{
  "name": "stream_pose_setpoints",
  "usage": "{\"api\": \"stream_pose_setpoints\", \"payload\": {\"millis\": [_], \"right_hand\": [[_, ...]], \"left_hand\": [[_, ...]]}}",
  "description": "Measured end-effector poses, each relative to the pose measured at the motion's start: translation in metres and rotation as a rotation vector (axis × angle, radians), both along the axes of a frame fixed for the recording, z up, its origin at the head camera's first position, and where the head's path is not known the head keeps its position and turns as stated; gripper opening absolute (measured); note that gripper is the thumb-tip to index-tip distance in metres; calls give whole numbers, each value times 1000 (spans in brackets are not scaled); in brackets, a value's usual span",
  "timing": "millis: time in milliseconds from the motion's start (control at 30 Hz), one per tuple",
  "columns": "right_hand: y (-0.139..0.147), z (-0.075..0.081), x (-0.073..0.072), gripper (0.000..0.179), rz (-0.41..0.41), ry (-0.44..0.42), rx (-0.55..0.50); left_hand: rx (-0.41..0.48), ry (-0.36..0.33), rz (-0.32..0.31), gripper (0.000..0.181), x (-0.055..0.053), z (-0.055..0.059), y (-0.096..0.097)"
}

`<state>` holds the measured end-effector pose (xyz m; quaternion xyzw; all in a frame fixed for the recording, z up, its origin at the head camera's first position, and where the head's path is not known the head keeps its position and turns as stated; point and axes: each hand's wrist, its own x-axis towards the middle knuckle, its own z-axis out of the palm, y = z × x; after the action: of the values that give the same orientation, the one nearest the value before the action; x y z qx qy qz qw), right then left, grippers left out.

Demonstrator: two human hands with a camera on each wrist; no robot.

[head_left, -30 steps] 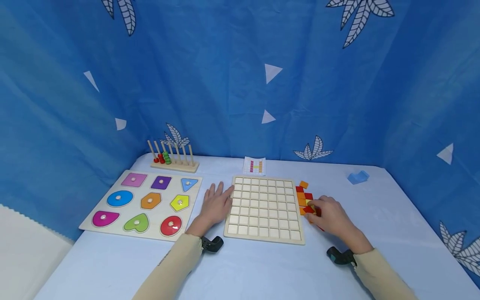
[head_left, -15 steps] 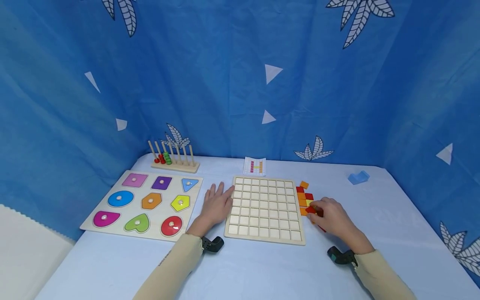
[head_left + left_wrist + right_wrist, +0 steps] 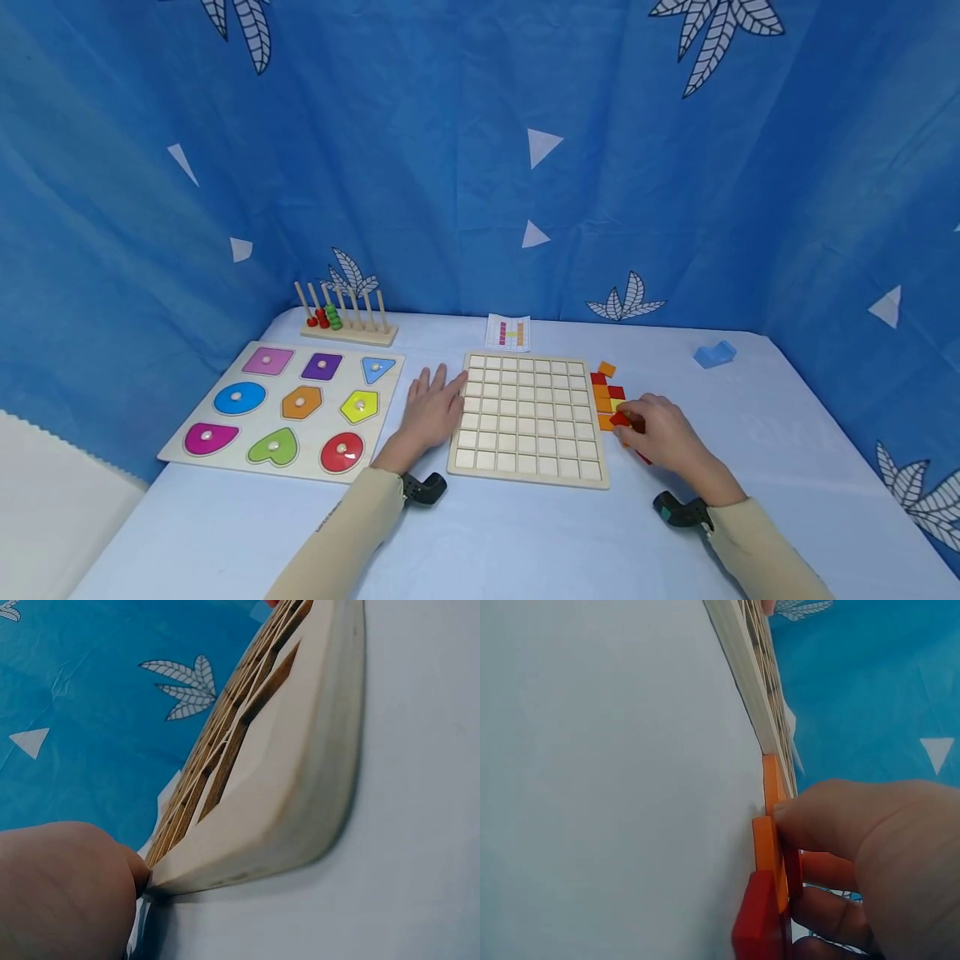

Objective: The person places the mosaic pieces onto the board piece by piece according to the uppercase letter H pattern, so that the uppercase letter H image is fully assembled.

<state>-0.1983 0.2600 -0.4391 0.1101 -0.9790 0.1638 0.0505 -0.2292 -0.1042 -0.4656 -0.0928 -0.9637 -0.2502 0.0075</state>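
Observation:
My left hand lies with its fingers spread and straight at the left edge of a wooden grid board. In the left wrist view its thumb touches the board's corner. Right of the board, my right hand bends over a heap of small square tiles and pinches a red tile between thumb and fingers. Orange tiles and a yellow tile lie beside it. The right wrist view has an orange tile and another red tile by the thumb. My palm hides part of the heap.
A shape puzzle board with knobbed pieces lies at left. Behind it stands a wooden bead-counting rack. A printed pattern card is behind the grid board. At the back right sits a blue block. Blue cloth hangs behind the table.
My right fingers have drawn together slightly at the heap, and the red tile by them has shifted a little rightward. The left hand stays where it was.

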Motion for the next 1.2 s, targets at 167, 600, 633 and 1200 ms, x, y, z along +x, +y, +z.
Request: {"api": "stream_pose_setpoints", "payload": {"millis": [167, 600, 633, 1200], "right_hand": [[-2, 1, -1, 39, 2, -5, 1], [-8, 7, -9, 35, 26, -25, -34], [-9, 8, -11, 34, 33, -21, -37], [-61, 13, -65, 25, 239, -31, -83]], "left_hand": [[-1, 5, 2, 50, 0, 0, -2], [5, -1, 11, 50, 2, 1, -4], [5, 0, 9, 50, 2, 1, -4], [2, 12, 1, 50, 1, -2, 1]]}}
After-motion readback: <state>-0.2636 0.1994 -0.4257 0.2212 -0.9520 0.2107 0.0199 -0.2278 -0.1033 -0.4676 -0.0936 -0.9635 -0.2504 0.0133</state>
